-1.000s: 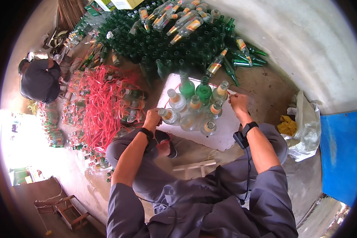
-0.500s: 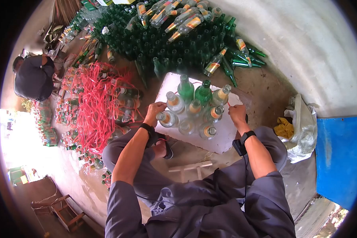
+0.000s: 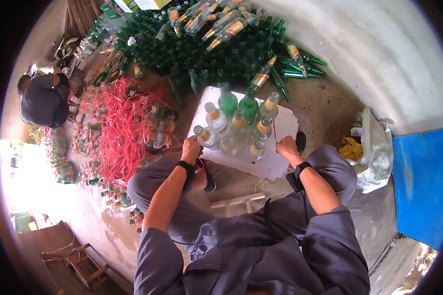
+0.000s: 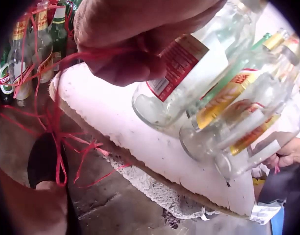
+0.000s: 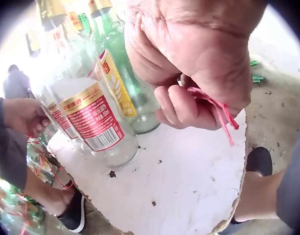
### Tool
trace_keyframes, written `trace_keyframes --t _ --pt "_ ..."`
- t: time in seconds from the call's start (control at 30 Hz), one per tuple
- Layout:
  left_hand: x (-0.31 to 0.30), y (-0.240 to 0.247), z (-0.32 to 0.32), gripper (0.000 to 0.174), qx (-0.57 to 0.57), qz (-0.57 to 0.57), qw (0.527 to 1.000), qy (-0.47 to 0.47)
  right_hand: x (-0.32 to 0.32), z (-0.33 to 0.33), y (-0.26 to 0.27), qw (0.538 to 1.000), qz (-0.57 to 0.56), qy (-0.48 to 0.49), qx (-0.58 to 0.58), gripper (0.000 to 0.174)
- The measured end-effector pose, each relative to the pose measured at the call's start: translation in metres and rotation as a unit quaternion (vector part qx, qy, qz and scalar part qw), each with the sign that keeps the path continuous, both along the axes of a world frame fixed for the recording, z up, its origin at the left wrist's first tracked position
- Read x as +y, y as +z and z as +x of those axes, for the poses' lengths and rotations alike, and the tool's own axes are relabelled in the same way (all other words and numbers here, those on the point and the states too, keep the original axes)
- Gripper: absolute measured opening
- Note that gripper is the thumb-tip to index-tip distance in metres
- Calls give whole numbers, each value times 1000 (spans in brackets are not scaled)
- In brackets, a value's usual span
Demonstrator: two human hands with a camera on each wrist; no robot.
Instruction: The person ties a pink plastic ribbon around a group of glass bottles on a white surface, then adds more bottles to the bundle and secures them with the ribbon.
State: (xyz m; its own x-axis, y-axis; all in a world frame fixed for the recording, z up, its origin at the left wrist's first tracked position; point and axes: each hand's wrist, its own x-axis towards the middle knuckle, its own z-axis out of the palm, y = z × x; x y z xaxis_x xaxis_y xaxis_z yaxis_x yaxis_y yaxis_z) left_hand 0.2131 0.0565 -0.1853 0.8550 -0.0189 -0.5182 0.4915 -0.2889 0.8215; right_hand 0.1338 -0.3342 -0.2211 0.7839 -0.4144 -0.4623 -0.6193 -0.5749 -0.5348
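A cluster of several glass bottles (image 3: 238, 121), green and clear, stands upright on a worn white board (image 3: 273, 167). At the cluster's left, my left hand (image 3: 191, 149) pinches red plastic string (image 4: 56, 105), whose loose strands hang past the board's edge. On the opposite side my right hand (image 3: 287, 147) grips red string too, with curled fingers and a short end (image 5: 225, 113) sticking out of the fist. A taut piece of string (image 3: 274, 130) runs from that hand up along the bottles. A bottle with a red label (image 4: 177, 68) is right beside my left hand.
Beyond the board a mass of green bottles (image 3: 211, 59) fills the floor, labelled bottles (image 3: 227, 34) lying on top. Left of me, red string (image 3: 120, 132) covers more bottles. A person (image 3: 44, 101) crouches farther left. A white sack (image 3: 376, 157) and blue panel (image 3: 422, 187) are right.
My right hand has come down toward me along the cluster's right side. My left hand rose slightly, then lowered again, string still held. The bottles stay standing on the board.
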Motion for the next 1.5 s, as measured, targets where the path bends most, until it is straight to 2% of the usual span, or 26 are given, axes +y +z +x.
trace_keyframes --t 0.1,0.17,0.2,0.23,0.27,0.3,0.37,0.4,0.47,0.5,0.57,0.6,0.63,0.7,0.77,0.87,0.93,1.07,1.13,1.23,1.3,1.4,1.43,1.47,1.5 --pt "-8 4 -13 17 18 -8 999 33 7 -10 2 999 -9 36 15 20" --pt "-12 3 -19 17 4 1 999 33 10 -17 9 994 87 57 34 17" --pt "-12 -1 -20 17 -8 11 999 32 7 -19 7 994 87 59 33 17" --pt "-11 -4 -22 17 -38 40 998 11 0 -22 8 971 229 48 47 16" --pt "-10 -8 -22 17 -39 38 998 13 -4 -25 6 928 367 36 61 16" --pt "-9 -15 -21 17 -62 46 997 -9 6 -26 13 928 365 38 61 16" --pt "-13 -7 -23 19 -112 96 988 -47 38 -29 33 980 189 10 66 22" --pt "-13 -14 -23 19 -112 95 988 -44 44 -31 39 980 188 13 67 22" --pt "-11 -33 -21 22 -196 203 955 -89 54 -34 45 980 190 -9 59 23" --pt "-16 -9 -22 25 -145 195 965 -99 57 -36 47 981 189 -5 54 23" --pt "-25 9 -26 25 -124 165 975 -78 63 -38 52 979 198 -6 55 20" --pt "-26 8 -25 26 -105 134 984 -60 65 -39 51 977 208 -11 55 18" --pt "-25 0 -21 26 -109 152 979 -82 69 -40 49 977 207 -8 58 18" --pt "-26 -6 -22 25 -110 139 981 -74 75 -40 44 971 236 -23 15 20" --pt "-23 -9 -22 24 -111 128 983 -65 79 -39 36 970 242 -23 18 21" --pt "-17 -22 -19 23 -134 137 978 -86 83 -36 46 970 240 -22 12 23" --pt "-25 -9 -22 23 -106 94 987 -76 84 -39 42 973 231 -23 5 27" --pt "-41 -5 -30 23 -129 144 977 -95 86 -38 30 967 251 -41 -20 25" --pt "-44 -11 -31 25 -100 83 991 -40 87 -37 30 964 259 -50 -11 24" --pt "-40 -13 -32 27 -101 112 986 -67 89 -38 29 971 231 -49 -25 24" --pt "-39 -13 -29 27 -99 119 985 -78 88 -39 24 980 193 16 -41 21" --pt "-41 -10 -27 27 -80 134 984 -86 86 -39 12 985 164 13 -45 21" --pt "-41 -13 -30 27 -60 144 984 -85 88 -40 23 985 163 14 -47 21" --pt "-37 -28 -34 27 -63 144 984 -85 90 -40 34 986 166 3 -20 26" --pt "-29 -65 -36 27 -203 231 942 -132 91 -39 44 986 169 -9 5 34"
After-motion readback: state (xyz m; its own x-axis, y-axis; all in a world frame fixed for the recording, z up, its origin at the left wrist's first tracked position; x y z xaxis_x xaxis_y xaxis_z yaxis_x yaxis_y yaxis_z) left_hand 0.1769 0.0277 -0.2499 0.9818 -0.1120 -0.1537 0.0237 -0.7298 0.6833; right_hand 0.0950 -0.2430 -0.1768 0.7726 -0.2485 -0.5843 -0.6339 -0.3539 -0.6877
